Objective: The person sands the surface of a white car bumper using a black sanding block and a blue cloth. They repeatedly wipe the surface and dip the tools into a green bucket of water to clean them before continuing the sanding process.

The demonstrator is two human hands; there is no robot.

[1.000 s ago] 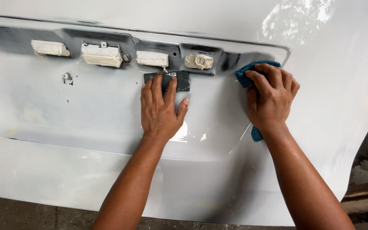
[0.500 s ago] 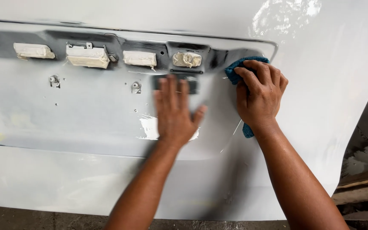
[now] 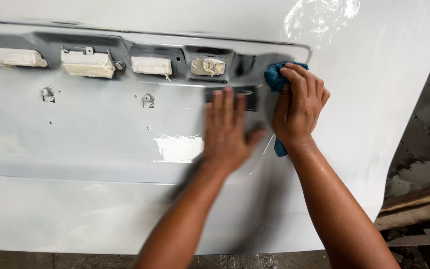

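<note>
Four masked fittings (image 3: 88,64) (wrapped in pale tape), two small bolts (image 3: 148,99), wooden plank (image 3: 414,206), concrete floor (image 3: 424,134)

No packages, labels, signs or screens show here — none at all.

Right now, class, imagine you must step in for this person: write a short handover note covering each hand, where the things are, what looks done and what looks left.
Left hand: flat and open on the glossy white painted body panel, blurred, over a small dark rectangular pad.
Right hand: fingers pressing a crumpled blue cloth against the right end of the panel's grey recessed strip.
Four lumps wrapped in white masking tape sit along that strip.
Done: the panel shines wet in places.
Left: cannot tell how much remains to be rubbed or wiped.
</note>
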